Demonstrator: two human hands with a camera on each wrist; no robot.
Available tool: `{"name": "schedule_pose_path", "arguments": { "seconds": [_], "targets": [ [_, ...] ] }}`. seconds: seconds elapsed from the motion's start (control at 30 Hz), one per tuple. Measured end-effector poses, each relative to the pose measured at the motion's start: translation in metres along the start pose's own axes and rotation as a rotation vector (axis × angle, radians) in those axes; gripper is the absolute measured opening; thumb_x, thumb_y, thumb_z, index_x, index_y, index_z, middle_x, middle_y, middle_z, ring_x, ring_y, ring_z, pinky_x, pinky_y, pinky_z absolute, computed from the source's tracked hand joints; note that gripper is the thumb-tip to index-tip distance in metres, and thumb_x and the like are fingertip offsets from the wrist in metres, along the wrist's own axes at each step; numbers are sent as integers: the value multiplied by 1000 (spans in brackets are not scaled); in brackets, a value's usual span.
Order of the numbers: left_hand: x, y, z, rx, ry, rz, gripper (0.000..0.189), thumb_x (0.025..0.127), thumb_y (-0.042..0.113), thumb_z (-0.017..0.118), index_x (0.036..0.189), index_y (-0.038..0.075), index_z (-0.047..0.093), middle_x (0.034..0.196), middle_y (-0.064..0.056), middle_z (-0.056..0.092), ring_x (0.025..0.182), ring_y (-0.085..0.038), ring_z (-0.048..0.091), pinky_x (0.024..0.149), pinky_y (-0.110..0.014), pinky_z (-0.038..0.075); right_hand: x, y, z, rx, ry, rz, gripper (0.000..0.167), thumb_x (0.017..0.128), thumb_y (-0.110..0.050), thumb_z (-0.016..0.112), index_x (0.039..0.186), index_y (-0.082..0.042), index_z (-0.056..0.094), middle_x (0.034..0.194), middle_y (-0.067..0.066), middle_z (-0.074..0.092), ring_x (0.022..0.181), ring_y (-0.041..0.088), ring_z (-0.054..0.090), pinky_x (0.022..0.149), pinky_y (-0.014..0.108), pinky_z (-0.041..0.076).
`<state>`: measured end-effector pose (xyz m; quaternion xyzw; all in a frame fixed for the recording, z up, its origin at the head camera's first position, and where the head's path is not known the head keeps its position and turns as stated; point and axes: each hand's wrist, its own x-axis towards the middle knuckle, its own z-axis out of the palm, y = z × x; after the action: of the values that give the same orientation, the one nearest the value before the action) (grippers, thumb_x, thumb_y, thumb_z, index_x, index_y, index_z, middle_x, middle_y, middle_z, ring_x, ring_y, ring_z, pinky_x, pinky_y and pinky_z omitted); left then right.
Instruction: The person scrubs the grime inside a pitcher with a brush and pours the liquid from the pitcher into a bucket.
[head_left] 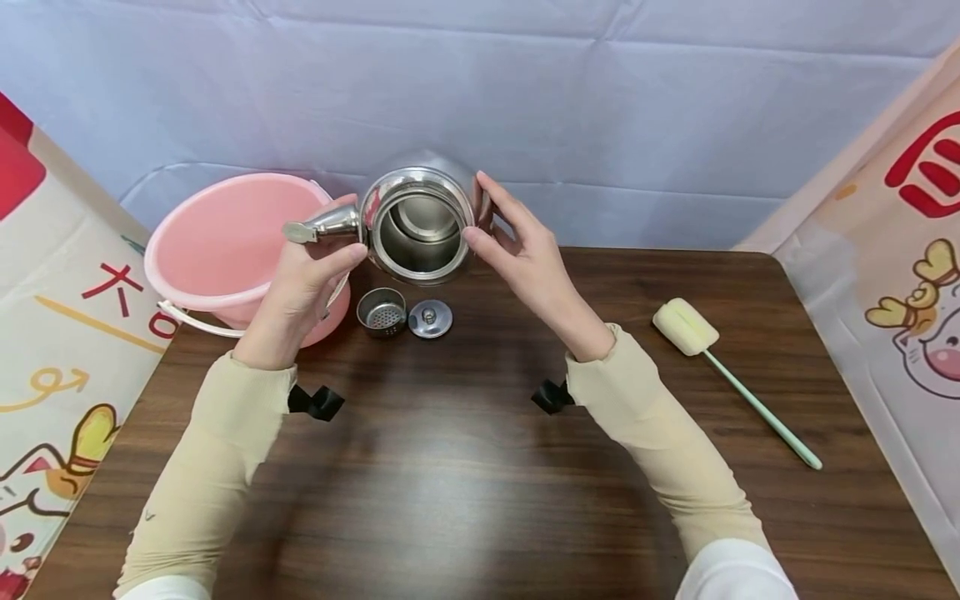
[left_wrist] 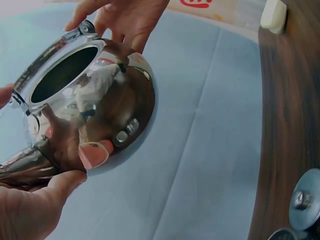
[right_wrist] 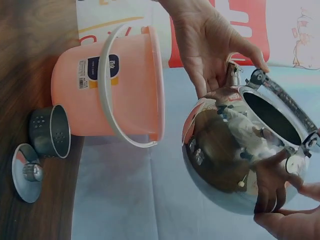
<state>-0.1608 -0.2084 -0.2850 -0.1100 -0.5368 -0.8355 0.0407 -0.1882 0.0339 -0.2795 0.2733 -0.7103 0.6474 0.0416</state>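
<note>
A shiny steel kettle (head_left: pixel 422 229) is held up off the table, its round opening facing the head camera. My left hand (head_left: pixel 300 279) grips it on the spout side, thumb beside the spout (head_left: pixel 333 223). On the opposite side my right hand (head_left: pixel 532 267) holds the body, thumb near the rim and fingers behind. In the right wrist view the kettle's handle (right_wrist: pixel 290 100) lies folded along the opening. Below the kettle, a perforated steel strainer (head_left: pixel 382 314) and a small knobbed lid (head_left: pixel 431 318) sit side by side on the table.
A pink bucket (head_left: pixel 243 292) with a white handle stands at the back left, partly behind my left hand. On the right lies a sponge brush (head_left: pixel 686 327) with a long pale green handle. Pale cloth (head_left: pixel 637 125) hangs behind the brown table (head_left: pixel 450 467).
</note>
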Motion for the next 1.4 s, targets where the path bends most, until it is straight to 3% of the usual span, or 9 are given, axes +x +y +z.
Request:
{"name": "schedule_pose_path", "arguments": {
  "seconds": [0.13,0.3,0.57,0.83,1.17,1.4],
  "targets": [
    [0,8,-5,-33,0,53,52,74,-15,63,121,1,48,107,-7,59,96,-13,54,82,-19,46,7,-7,5,27,-49,26,58,88,-9,59,141,-16,36,142,-2,36,124,12,40,97,27,39],
    [1,17,-15,-95,-34,86,57,71,-16,67,123,-1,49,108,-10,57,94,-16,54,82,-21,47,13,-24,14,112,-91,27,59,87,-4,58,141,-9,34,144,1,32,125,17,40,95,29,41],
    [2,30,-31,-287,-58,19,65,71,-22,61,129,-2,40,116,-12,51,105,-18,49,89,-23,43,22,-29,31,182,-102,-12,60,85,2,57,140,-1,33,143,9,31,125,17,40,95,31,41],
    [3,41,-44,-452,-16,-22,59,70,-30,51,124,-7,46,110,-17,56,98,-24,54,90,-29,44,34,-27,46,161,-110,-39,60,85,0,60,139,-1,34,142,10,33,122,15,43,95,31,41],
    [6,51,-58,-470,-69,-45,45,75,-30,45,116,-12,49,110,-20,56,98,-27,54,93,-34,43,47,-23,62,152,-110,-115,59,83,0,62,136,2,38,139,13,36,118,12,43,96,27,39],
    [5,57,-68,-534,-35,-39,45,77,-28,44,120,-14,47,116,-22,54,104,-28,52,96,-36,40,55,-23,71,93,-131,-105,61,82,-6,65,138,-4,39,143,7,32,125,0,31,100,23,33]
  ]
}}
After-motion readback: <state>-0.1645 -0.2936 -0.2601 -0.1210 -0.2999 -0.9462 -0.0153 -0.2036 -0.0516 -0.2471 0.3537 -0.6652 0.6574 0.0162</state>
